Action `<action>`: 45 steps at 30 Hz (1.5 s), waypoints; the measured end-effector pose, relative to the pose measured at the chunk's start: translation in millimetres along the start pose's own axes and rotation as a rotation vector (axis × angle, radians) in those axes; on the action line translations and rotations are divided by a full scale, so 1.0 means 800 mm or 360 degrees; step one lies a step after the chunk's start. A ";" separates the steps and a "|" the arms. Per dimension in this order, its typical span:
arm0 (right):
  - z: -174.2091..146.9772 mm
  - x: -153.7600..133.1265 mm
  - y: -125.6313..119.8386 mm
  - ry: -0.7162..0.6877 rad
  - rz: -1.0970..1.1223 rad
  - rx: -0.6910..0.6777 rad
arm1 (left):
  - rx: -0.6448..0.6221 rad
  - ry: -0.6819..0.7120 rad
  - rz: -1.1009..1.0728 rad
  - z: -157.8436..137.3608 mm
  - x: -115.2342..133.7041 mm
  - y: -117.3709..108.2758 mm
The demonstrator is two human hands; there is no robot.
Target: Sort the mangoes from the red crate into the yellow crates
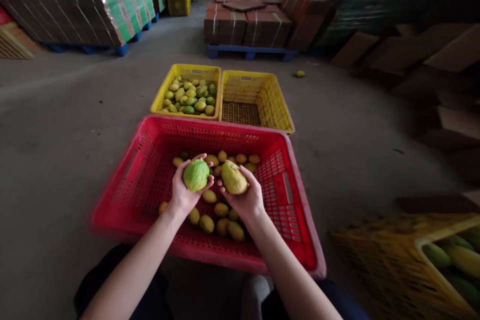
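My left hand [181, 194] cradles a bumpy green lemon [196, 175], palm up with the fingers curled around it. A yellowish, pear-shaped lemon [234, 178] rests in my right hand [252, 201], its thumb lying along the side. Both hands are above a large red plastic crate [123, 195] with slotted walls. Inside it, several yellow lemons [206, 224] lie loose on the bottom; my hands and forearms hide some of them.
Past the red crate stand a yellow crate [161, 102] of green and yellow lemons and an empty yellow crate [268, 95]. One lemon [299, 74] lies on the floor. Stacked cartons [228, 25] sit on a blue pallet [240, 52]. Another yellow crate [378, 250] holds fruit at lower right.
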State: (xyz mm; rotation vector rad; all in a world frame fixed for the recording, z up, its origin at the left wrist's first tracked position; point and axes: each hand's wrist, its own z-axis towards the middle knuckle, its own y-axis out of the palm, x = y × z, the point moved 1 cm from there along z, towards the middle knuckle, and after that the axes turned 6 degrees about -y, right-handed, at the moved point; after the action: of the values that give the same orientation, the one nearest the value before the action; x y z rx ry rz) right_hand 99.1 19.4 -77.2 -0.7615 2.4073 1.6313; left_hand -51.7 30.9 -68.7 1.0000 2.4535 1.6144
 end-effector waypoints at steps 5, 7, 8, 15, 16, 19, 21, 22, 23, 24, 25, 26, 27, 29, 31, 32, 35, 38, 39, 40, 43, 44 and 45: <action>-0.002 0.011 -0.001 -0.0148 0.0227 0.0220 | 0.0169 0.0022 -0.0467 0.011 -0.012 -0.010; -0.003 0.015 -0.001 -0.0159 0.0286 0.0279 | 0.0229 0.0021 -0.0568 0.015 -0.016 -0.013; -0.004 0.017 0.000 -0.0157 0.0310 0.0305 | 0.0245 0.0016 -0.0596 0.016 -0.018 -0.014; -0.007 0.019 0.003 -0.0102 0.0350 0.0379 | 0.0256 0.0004 -0.0651 0.014 -0.020 -0.011; -0.007 0.019 0.004 -0.0105 0.0353 0.0387 | 0.0251 -0.0003 -0.0641 0.014 -0.021 -0.010; -0.008 0.018 0.007 -0.0110 0.0366 0.0414 | 0.0246 -0.0015 -0.0599 0.013 -0.021 -0.008; -0.009 0.017 0.009 -0.0113 0.0378 0.0427 | 0.0245 -0.0014 -0.0581 0.012 -0.022 -0.006; -0.010 0.017 0.009 -0.0114 0.0380 0.0430 | 0.0243 -0.0010 -0.0576 0.011 -0.022 -0.005; -0.010 0.017 0.010 -0.0116 0.0380 0.0430 | 0.0236 -0.0008 -0.0570 0.010 -0.023 -0.004; -0.011 0.017 0.011 -0.0118 0.0380 0.0426 | 0.0226 -0.0006 -0.0563 0.010 -0.023 -0.003; -0.011 0.017 0.011 -0.0119 0.0382 0.0420 | 0.0217 -0.0005 -0.0556 0.009 -0.023 -0.002; -0.011 0.016 0.011 -0.0118 0.0388 0.0411 | 0.0208 -0.0005 -0.0549 0.009 -0.023 -0.001; -0.011 0.016 0.012 -0.0110 0.0397 0.0401 | 0.0203 -0.0005 -0.0546 0.008 -0.024 0.000; -0.012 0.016 0.012 -0.0088 0.0422 0.0379 | 0.0204 -0.0002 -0.0541 0.008 -0.024 0.002; -0.012 0.016 0.012 -0.0061 0.0445 0.0354 | 0.0216 0.0009 -0.0543 0.008 -0.025 0.002; -0.012 0.017 0.013 -0.0055 0.0452 0.0345 | 0.0222 0.0014 -0.0551 0.009 -0.025 0.001; -0.011 0.017 0.013 -0.0065 0.0450 0.0372 | 0.0230 0.0022 -0.0613 0.011 -0.026 -0.003; -0.005 0.018 0.009 -0.0080 0.0413 0.0476 | 0.0173 -0.0002 -0.0660 0.013 -0.026 -0.009; -0.001 0.018 0.005 -0.0074 0.0394 0.0514 | 0.0156 -0.0020 -0.0668 0.013 -0.025 -0.010; 0.003 0.020 0.001 -0.0057 0.0368 0.0556 | 0.0149 -0.0042 -0.0677 0.013 -0.025 -0.011; 0.015 0.032 -0.021 0.0012 0.0241 0.0717 | 0.0183 -0.0111 -0.0714 0.009 -0.021 -0.010; 0.018 0.039 -0.031 0.0049 0.0165 0.0780 | 0.0186 -0.0127 -0.0725 0.008 -0.018 -0.009; 0.020 0.046 -0.040 0.0092 0.0074 0.0838 | 0.0177 -0.0132 -0.0733 0.007 -0.015 -0.008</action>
State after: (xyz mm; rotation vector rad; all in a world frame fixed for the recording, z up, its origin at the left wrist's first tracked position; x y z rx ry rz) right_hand 79.9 12.4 -124.5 -0.6619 2.7250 0.9155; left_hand -43.4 27.3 -80.3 0.4446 2.4943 1.2739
